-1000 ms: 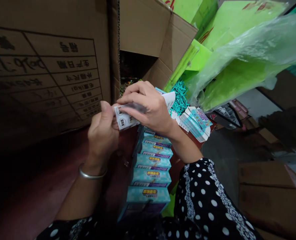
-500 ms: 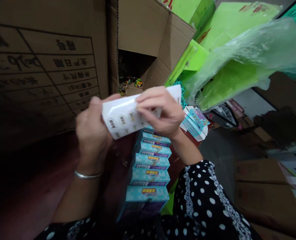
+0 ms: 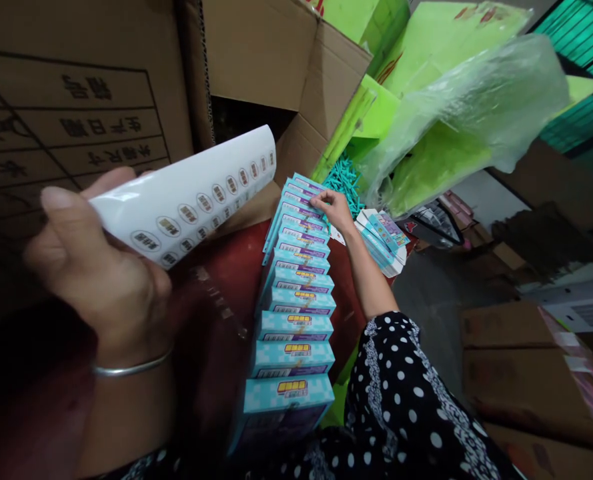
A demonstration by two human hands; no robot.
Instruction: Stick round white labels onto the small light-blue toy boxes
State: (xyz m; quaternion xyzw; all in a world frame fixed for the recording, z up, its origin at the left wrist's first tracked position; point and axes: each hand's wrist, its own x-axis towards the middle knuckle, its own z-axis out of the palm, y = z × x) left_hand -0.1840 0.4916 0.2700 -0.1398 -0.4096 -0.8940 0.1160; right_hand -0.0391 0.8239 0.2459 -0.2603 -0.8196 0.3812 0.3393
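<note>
My left hand (image 3: 111, 267) grips the near end of a curved white sticker sheet (image 3: 196, 193), with rows of small oval stickers along its lower side. Down the middle runs a row of upright light-blue and purple boxes (image 3: 296, 323), their narrow printed ends facing up. At the far end of that row, the pinched fingers of my right hand (image 3: 335, 205) touch the edge of one of the boxes. Whatever is between those fingertips, if anything, is too small to make out.
The boxes stand on a dark red surface (image 3: 211, 267). An open cardboard carton (image 3: 261, 53) is behind, beside a pile of small teal pieces (image 3: 343, 180). Flattened cartons (image 3: 383, 240) lie right of the row. Clear plastic (image 3: 476, 100) covers green bins; brown boxes (image 3: 506, 367) sit at right.
My right hand has left the sticker sheet and moved to the far boxes. My left hand has shifted left with the sheet, uncovering more stickers and the row's far end.
</note>
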